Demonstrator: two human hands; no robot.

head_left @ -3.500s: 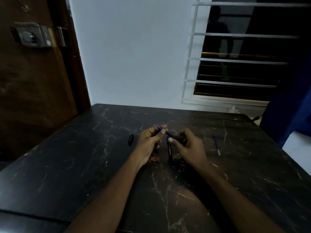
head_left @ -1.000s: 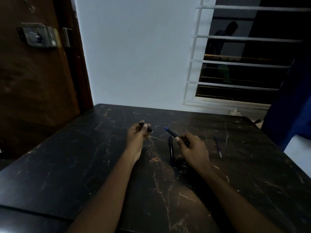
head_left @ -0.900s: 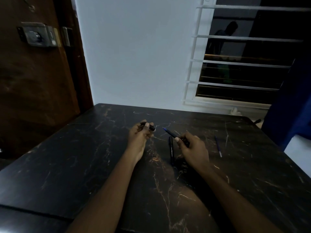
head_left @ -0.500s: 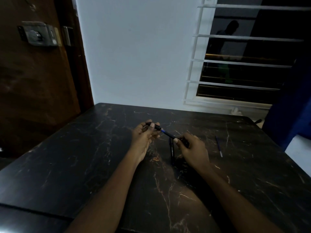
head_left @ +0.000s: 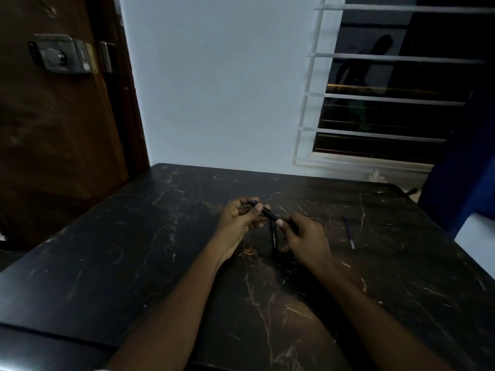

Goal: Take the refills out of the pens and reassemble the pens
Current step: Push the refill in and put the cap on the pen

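At frame centre, mid-table and well away from every edge, the left hand (head_left: 239, 219) and right hand (head_left: 306, 238) each pinch one end of a pen (head_left: 268, 213). It is held over a second pen (head_left: 274, 243) lying on the table (head_left: 128, 250). A refill (head_left: 349, 232) lies centre-right, short of the right edge.

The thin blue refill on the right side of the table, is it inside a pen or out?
Out. The refill lies bare on the table, with nothing around it.

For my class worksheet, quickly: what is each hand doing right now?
Left hand: closed, pinching the far end of the black pen.
Right hand: closed, gripping the near end of the same pen.
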